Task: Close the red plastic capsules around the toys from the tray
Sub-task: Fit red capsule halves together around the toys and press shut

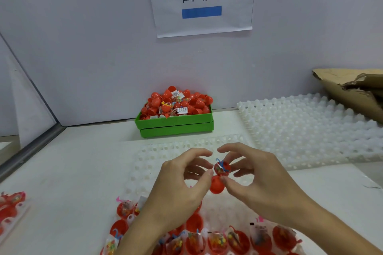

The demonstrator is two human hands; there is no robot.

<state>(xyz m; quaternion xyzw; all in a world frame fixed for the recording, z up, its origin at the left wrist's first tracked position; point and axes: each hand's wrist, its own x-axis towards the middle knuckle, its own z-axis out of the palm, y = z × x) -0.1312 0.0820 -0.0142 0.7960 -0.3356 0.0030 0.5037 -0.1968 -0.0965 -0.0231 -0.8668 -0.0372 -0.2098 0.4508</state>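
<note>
Red capsules (219, 176), green bin (176, 125), white trays (306, 128), blue-barred sign (201, 0)

A white tabletop (62, 172) meets a pale lavender wall (83, 47) bearing a taped paper sign (202, 0) with two black characters above a blue bar, a side partition (18, 93) closing the left corner and torn brown cardboard (352, 89) leaning at right.
</note>
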